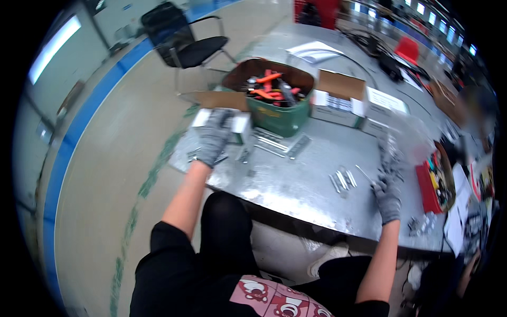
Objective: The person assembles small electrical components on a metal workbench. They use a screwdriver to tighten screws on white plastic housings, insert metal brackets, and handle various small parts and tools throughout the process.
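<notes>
Two gloved hands over metal table (296, 185), concrete floor (121, 158).

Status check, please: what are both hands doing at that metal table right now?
Left hand reaching into small white box. Right hand gripping metal pieces. Green tool bin behind, not in the way.

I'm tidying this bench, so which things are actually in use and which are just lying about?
In use:
left hand reaching into small white box
right hand by loose metal pieces

Lying about:
green tool bin
open cardboard box
black chair
red tray
</notes>
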`<state>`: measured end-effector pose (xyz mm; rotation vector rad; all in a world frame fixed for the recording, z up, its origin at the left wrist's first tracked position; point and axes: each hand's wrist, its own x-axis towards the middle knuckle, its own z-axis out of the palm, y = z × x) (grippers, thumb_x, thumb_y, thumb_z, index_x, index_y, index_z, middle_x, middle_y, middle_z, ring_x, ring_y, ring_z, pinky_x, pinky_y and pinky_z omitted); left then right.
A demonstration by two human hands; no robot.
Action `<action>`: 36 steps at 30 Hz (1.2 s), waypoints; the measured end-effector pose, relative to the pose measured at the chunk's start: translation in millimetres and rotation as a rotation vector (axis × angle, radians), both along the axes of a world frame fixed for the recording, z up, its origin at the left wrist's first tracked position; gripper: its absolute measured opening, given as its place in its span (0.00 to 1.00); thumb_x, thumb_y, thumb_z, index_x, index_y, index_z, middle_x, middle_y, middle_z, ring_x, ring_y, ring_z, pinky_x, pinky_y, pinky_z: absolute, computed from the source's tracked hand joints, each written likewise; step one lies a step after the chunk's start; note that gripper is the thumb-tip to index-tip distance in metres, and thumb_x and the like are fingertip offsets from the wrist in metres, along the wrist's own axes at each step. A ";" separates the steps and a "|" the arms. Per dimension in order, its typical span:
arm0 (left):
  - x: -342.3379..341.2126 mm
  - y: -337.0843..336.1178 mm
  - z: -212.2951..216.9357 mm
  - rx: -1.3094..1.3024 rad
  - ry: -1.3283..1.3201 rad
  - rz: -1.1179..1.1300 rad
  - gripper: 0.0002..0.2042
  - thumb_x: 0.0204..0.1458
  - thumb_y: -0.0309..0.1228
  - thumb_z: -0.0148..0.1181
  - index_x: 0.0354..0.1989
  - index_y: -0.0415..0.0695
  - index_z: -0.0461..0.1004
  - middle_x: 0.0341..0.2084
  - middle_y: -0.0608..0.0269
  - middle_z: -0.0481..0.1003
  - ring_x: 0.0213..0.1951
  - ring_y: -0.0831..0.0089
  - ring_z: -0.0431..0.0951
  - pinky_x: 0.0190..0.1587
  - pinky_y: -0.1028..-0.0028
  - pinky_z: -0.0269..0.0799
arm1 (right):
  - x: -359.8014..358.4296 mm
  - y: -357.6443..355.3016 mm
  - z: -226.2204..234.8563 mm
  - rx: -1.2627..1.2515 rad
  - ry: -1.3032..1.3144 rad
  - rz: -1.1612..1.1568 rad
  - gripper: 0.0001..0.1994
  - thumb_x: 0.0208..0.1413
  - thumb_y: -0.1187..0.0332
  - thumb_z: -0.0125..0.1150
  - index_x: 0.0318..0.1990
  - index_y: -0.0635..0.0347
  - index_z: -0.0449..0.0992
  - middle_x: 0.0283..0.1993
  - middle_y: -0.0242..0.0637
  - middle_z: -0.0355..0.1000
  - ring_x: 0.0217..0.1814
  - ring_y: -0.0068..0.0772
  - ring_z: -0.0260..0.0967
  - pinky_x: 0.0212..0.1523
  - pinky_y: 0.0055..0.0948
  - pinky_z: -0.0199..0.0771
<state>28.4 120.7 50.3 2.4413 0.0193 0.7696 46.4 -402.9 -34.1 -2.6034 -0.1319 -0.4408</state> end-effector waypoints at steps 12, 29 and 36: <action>153.1 -195.8 28.2 0.415 0.129 -0.471 0.12 0.54 0.34 0.56 0.46 0.46 0.75 0.43 0.53 0.74 0.48 0.56 0.75 0.52 0.60 0.70 | -7.3 37.0 47.9 0.221 0.113 0.033 0.10 0.53 0.67 0.63 0.40 0.62 0.78 0.38 0.46 0.75 0.42 0.44 0.74 0.46 0.35 0.73; 280.7 -238.0 17.5 0.511 0.423 -0.498 0.34 0.34 0.32 0.75 0.55 0.43 0.70 0.48 0.53 0.75 0.51 0.57 0.75 0.55 0.66 0.71 | -9.4 43.0 62.6 0.256 0.017 0.147 0.10 0.53 0.67 0.63 0.40 0.60 0.78 0.38 0.44 0.75 0.42 0.46 0.72 0.47 0.38 0.72; 177.7 -233.7 65.1 0.225 0.186 -0.714 0.28 0.41 0.28 0.69 0.54 0.44 0.69 0.44 0.59 0.75 0.48 0.66 0.76 0.58 0.69 0.70 | -8.3 53.9 72.5 0.464 -0.077 0.180 0.22 0.47 0.70 0.69 0.51 0.58 0.72 0.44 0.42 0.73 0.41 0.38 0.72 0.41 0.34 0.76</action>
